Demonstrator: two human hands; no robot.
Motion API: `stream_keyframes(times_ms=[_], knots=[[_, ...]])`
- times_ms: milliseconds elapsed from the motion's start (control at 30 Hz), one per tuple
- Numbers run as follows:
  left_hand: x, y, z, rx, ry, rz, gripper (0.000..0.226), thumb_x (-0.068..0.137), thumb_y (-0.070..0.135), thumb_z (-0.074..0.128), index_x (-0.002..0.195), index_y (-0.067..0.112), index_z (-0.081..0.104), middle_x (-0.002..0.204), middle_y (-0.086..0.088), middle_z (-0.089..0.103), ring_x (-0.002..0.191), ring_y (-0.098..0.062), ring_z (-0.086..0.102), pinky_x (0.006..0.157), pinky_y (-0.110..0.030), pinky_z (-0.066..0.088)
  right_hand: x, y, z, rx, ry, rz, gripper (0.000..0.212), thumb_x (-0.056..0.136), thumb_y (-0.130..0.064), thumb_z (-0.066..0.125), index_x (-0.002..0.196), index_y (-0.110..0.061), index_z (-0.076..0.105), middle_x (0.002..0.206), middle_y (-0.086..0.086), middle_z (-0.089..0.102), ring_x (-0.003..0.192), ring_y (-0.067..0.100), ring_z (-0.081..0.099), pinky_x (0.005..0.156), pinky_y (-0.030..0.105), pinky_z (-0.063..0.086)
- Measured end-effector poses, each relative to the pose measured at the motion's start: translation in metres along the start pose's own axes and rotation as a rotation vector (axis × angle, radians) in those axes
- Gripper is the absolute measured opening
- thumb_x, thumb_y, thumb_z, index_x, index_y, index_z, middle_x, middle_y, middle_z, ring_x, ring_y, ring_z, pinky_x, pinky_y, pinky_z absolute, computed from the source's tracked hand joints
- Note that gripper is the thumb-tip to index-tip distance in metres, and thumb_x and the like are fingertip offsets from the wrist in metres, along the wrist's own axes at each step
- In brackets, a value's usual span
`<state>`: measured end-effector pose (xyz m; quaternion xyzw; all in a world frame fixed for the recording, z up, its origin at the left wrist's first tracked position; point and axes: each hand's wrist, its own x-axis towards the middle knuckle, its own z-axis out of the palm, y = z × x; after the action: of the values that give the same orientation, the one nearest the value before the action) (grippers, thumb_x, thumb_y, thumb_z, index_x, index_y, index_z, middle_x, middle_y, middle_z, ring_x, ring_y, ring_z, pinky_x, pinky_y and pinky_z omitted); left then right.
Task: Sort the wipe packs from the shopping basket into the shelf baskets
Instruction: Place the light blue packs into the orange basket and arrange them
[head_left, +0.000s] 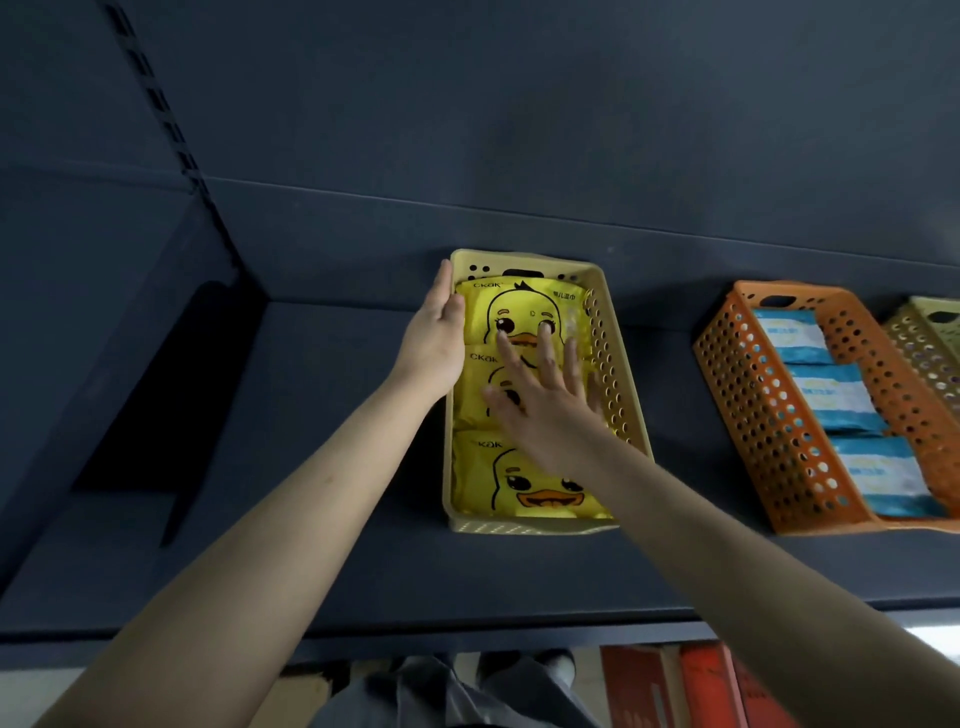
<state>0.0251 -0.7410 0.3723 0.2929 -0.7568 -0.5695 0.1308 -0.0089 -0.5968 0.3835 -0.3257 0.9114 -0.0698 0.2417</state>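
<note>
Wipe packs (540, 486) with a yellow duck print lie three in a row inside the pale yellow basket (618, 364), which stands on the dark shelf (311, 519). The left hand (434, 338) lies flat along the basket's left wall at its far end, fingers straight and holding nothing. The right hand (545, 410) is spread open over the middle pack, palm down, its fingertips (546, 332) reaching onto the far pack's duck face; it grips nothing. To the right, apart from the yellow basket, an orange basket (753, 395) holds blue wipe packs (831, 397) in a row, and a greenish basket (930, 338) stands just beside it at the frame edge
</note>
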Motion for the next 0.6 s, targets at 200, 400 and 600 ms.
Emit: stream_keyframes(times_ms=[200,400,600], knots=[[0.001,-0.001,0.002,-0.034,0.025,-0.009,0.048,0.106,0.032,0.024,0.154,0.033,0.016,0.160,0.007,0.020,0.145,-0.014,0.025,0.111,-0.024,0.020,0.000,-0.006,0.023,-0.074,0.011,0.069,0.064,0.093,-0.066,0.008,0.137,-0.049,-0.035,0.145,-0.006,-0.048,0.134,0.030,-0.041,0.111,0.052,-0.021],[0.003,-0.004,-0.001,-0.022,0.015,0.001,0.048,0.106,0.033,0.024,0.154,0.033,0.016,0.160,0.007,0.020,0.145,-0.015,0.026,0.112,-0.025,0.020,-0.011,-0.003,0.010,-0.058,-0.033,0.022,0.080,0.081,-0.082,0.014,0.136,-0.051,-0.035,0.146,-0.010,-0.046,0.133,0.028,-0.043,0.108,0.055,-0.019],[0.004,-0.006,0.002,-0.051,0.027,0.007,0.048,0.106,0.030,0.025,0.154,0.030,0.017,0.160,0.007,0.020,0.145,-0.013,0.024,0.106,-0.017,0.017,-0.022,0.003,0.017,-0.192,-0.139,-0.027,0.091,0.075,-0.086,0.021,0.135,-0.050,-0.036,0.146,-0.011,-0.047,0.135,0.029,-0.041,0.112,0.060,-0.015]])
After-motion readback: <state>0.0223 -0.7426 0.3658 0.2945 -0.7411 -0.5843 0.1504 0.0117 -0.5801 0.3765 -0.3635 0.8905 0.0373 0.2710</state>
